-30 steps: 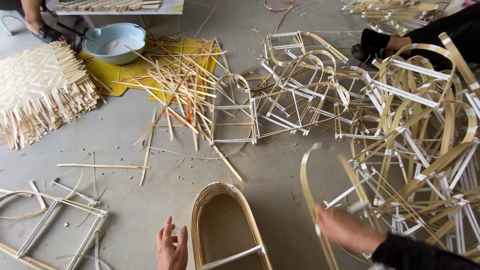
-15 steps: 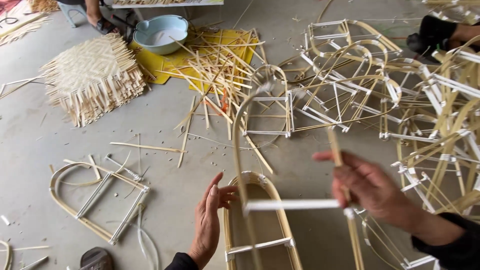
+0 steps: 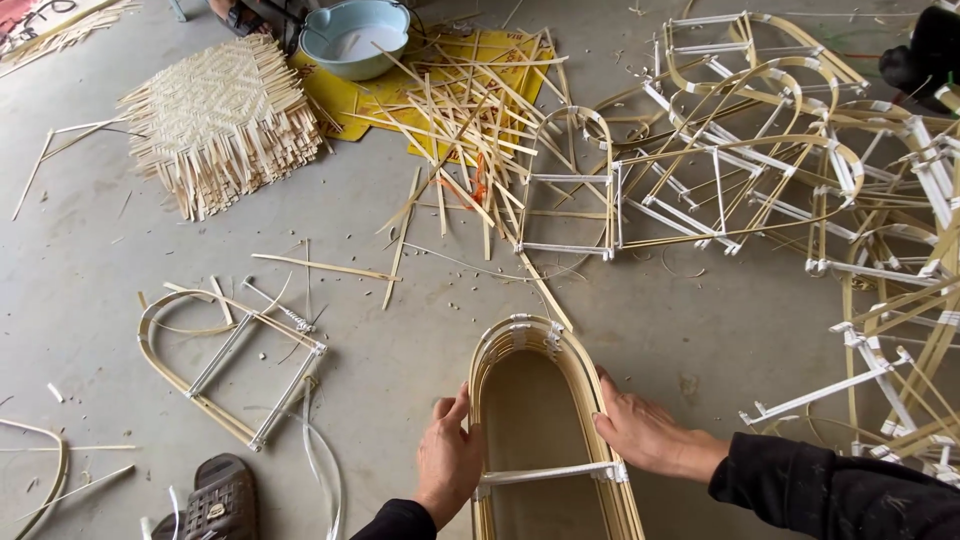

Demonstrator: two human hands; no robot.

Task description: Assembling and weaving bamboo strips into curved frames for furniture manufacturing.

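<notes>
Two hands steady a stack of arched bamboo frames (image 3: 545,400) lying on the concrete floor (image 3: 90,290): left hand (image 3: 448,460) flat against its left rail, right hand (image 3: 645,432) on its right rail, fingers extended, not clenched. Loose frames (image 3: 760,170) lie beyond.
</notes>
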